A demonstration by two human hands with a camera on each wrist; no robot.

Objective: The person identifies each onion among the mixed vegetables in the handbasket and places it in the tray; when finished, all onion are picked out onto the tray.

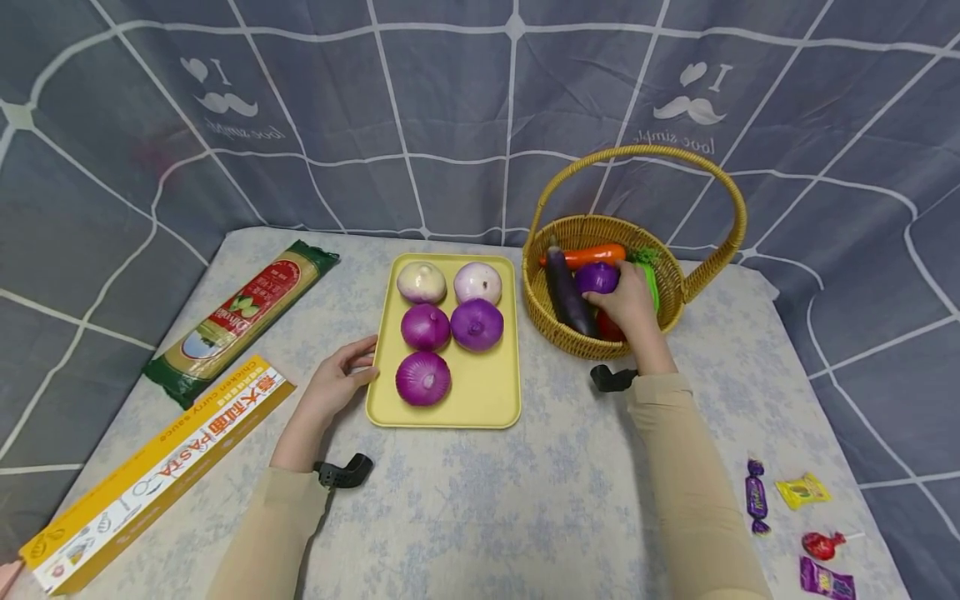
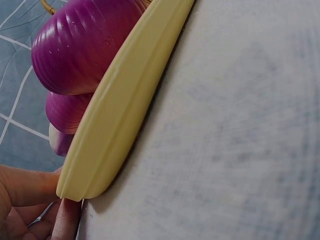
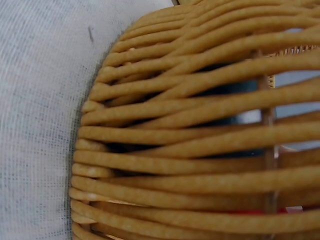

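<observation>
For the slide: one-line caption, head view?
Right hand grips purple onion in basket; left hand touches yellow tray.

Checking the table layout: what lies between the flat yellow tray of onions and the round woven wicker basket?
Only bare patterned tablecloth separates the yellow tray from the wicker basket; the head view shows this.
</observation>
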